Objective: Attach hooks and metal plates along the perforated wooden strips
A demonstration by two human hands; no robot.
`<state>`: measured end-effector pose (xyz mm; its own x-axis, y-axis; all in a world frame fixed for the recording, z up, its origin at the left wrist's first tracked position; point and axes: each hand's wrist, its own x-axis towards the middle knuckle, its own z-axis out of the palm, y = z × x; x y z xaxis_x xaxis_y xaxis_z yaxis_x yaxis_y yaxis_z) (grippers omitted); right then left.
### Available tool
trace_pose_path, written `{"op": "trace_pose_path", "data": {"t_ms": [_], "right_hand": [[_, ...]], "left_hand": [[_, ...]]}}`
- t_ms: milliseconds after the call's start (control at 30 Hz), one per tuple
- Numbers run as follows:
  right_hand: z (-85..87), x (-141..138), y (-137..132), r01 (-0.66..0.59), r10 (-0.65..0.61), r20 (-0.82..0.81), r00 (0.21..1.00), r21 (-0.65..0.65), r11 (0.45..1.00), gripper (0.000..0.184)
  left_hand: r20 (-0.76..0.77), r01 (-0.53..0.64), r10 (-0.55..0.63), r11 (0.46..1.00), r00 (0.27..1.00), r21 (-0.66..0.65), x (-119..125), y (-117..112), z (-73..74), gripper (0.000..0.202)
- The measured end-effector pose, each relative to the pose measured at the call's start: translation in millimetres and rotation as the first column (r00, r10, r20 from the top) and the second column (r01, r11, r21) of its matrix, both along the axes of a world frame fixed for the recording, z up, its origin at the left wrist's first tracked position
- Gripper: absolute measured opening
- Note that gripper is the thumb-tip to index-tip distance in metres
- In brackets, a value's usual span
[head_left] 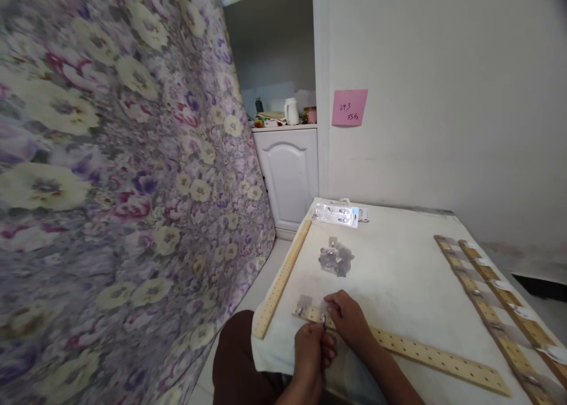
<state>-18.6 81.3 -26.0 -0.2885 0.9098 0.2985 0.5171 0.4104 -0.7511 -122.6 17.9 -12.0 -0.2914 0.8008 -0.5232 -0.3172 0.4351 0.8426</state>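
Observation:
A pale wooden strip with rows of holes (438, 355) lies slantwise on the table in front of me. My left hand (309, 346) is closed at its near edge, fingers curled in a pinch; what they hold is mostly hidden. Over the strip, my right hand (349, 316) pinches at a small metal piece (323, 319) with a clear plastic piece behind it. To the left, a similar small metal piece with clear plastic (301, 307) sits on the strip's end. Beyond my hands lies a pile of small clear plastic and metal pieces (336, 260).
Another holed wooden strip (281, 284) runs along the table's left edge. Clear packaging (336, 214) lies at the back. Two strips bearing plastic and metal pieces (478, 293) stretch along the right side of the white-covered table (398, 263). A floral curtain (133, 186) hangs at left.

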Motion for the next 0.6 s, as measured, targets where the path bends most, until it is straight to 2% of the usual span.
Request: {"op": "trace_pose_path", "data": {"t_ms": [600], "right_hand": [[0.5,1.7,-1.0,-0.005,0.006,-0.021,1.0,0.021,1.0,0.027]], "left_hand": [[-0.037,0.008,-0.007,0.999,0.999,0.044,1.7,-2.6,1.6,0.016]]}}
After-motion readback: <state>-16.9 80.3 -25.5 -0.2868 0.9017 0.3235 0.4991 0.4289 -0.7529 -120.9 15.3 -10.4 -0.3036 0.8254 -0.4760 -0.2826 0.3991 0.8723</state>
